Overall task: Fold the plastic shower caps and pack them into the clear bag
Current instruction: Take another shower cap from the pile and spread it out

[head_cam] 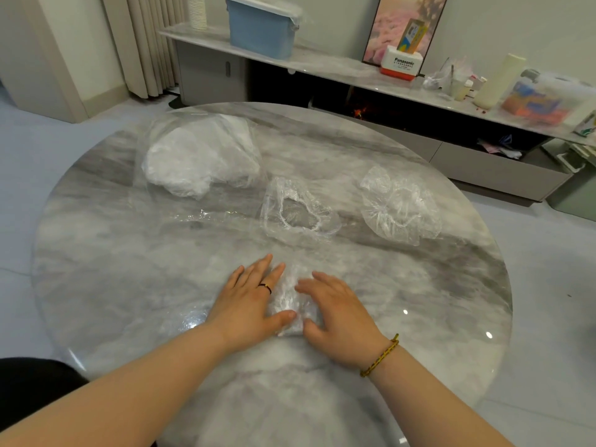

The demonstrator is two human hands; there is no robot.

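A folded shower cap point(290, 301) lies as a narrow crinkled strip on the round marble table point(129, 269), near its front. My left hand point(251, 301) rests flat on the strip's left side with straight fingers. From the right, my right hand point(335, 314) presses on it, fingers spread. Two unfolded clear caps lie farther back: one in the middle point(296, 211) with its elastic opening up, one to the right point(400, 204). The clear bag point(200, 156), holding white crumpled plastic, lies at the back left.
Behind the table runs a low marble-topped sideboard point(322, 64) with a blue lidded box point(261, 25), a Panasonic box point(401, 64), a framed picture and assorted clutter. Curtains hang at the back left. Pale floor surrounds the table.
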